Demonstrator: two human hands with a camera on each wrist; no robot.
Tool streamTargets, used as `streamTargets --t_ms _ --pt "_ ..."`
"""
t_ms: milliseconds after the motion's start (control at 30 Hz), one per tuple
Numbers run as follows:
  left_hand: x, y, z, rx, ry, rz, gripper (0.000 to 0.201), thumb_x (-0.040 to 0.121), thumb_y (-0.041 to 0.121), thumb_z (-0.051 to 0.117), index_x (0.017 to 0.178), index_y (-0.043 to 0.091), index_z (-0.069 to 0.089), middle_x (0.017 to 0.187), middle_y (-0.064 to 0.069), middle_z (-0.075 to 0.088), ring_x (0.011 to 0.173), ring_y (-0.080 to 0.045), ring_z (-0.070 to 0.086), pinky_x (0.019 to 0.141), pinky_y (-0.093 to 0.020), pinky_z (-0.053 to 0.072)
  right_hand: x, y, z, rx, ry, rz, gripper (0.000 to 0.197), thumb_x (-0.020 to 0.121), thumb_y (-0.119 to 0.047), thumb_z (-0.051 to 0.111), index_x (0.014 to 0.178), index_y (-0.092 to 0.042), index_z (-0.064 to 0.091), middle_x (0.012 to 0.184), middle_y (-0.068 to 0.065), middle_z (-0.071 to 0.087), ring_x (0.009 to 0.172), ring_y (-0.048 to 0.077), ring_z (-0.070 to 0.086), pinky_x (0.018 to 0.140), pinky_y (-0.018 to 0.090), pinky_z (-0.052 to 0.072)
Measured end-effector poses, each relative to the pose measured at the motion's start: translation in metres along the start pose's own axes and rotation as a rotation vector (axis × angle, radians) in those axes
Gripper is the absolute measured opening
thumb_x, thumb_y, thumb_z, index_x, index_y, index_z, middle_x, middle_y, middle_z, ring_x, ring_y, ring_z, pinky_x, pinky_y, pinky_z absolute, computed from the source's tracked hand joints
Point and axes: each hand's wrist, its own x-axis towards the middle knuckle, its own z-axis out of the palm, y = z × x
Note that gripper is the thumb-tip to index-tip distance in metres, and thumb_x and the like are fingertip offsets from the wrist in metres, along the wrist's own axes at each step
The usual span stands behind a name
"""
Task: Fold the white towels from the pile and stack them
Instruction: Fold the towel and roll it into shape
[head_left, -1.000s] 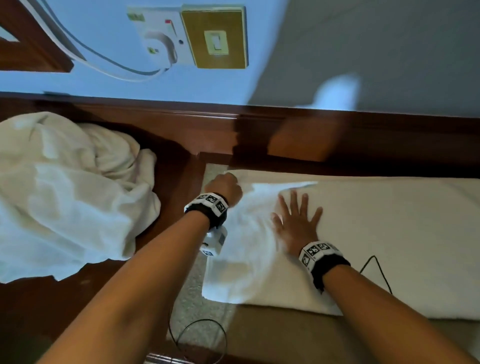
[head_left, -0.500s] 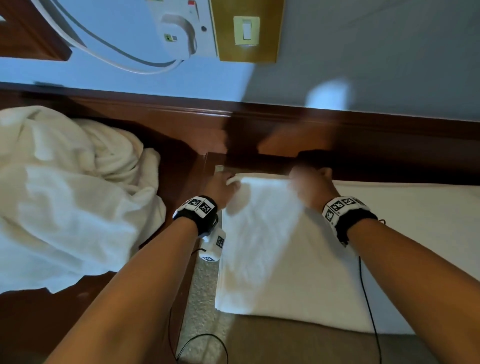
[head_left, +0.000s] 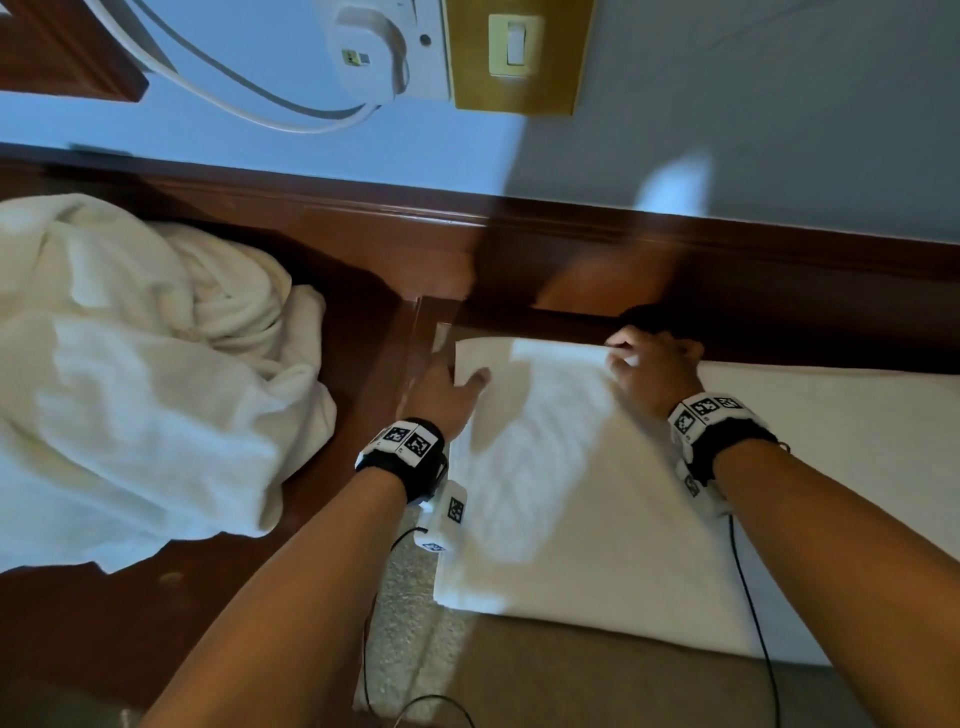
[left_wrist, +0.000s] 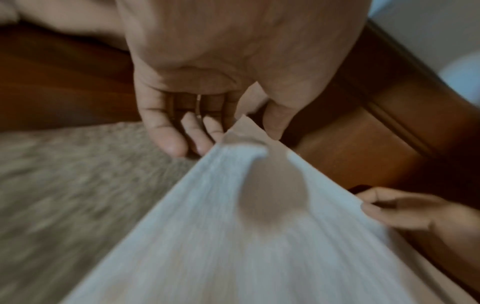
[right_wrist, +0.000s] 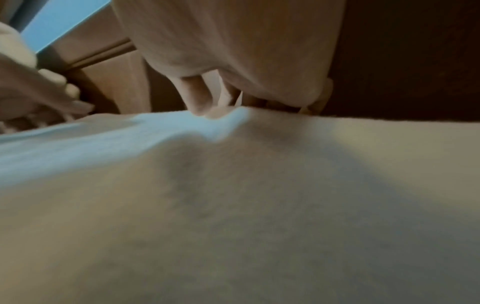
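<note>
1. Towel (head_left: 561, 467) lay flat and white across the centre and right of the head view, on a beige surface (head_left: 519, 670) edged by dark wood trim (head_left: 779, 291); its left part was doubled over, the folded flap reaching the far edge.
2. Left hand (head_left: 441, 397) pinched the far-left corner of that flap, thumb on top and fingers curled beneath; the left wrist view showed the towel (left_wrist: 233, 226) corner caught between thumb and fingers (left_wrist: 166, 133).
3. Right hand (head_left: 652, 371) gripped the far edge further to the right, fingers bent over the hem; in the right wrist view the fingertips (right_wrist: 200, 102) dug into the cloth (right_wrist: 233, 185) and puckered it.
4. Pile of unfolded towels (head_left: 135, 374) sat rumpled at the left of the frame on the brown wood (head_left: 156, 623), well apart from both hands.
5. On the wall at the top of the frame were a white plug with its cable (head_left: 363, 57) and a brass switch plate (head_left: 519, 52).
6. Both wrists wore black bands with checkered markers (head_left: 408, 441); a thin black wire (head_left: 753, 623) trailed across the towel at lower right.
</note>
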Motion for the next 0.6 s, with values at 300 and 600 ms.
streamTargets --t_ms 300,600 --pt "-0.065 -0.001 0.039 0.511 0.178 -0.039 0.076 0.101 0.048 0.053 0.158 0.011 0.017 0.159 -0.022 0.024 0.145 -0.039 0.029 0.114 -0.053 0.034 -0.019 0.023 -0.021 -0.033 0.148 0.079 0.045 0.095 -0.044 0.048 0.128 -0.015 0.057 0.136 0.018 0.051 0.126 0.038 0.042 0.105 0.049 0.028" --pt "-0.131 -0.052 0.107 0.705 -0.066 0.588 0.066 0.107 0.059 0.013 0.163 0.034 -0.009 0.167 -0.005 -0.031 0.157 -0.030 -0.018 0.122 -0.059 -0.007 -0.160 0.030 0.051 -0.068 -0.002 0.289 0.070 0.104 -0.051 0.025 0.161 -0.017 0.001 0.167 0.012 -0.015 0.154 0.030 -0.015 0.123 0.055 -0.005"
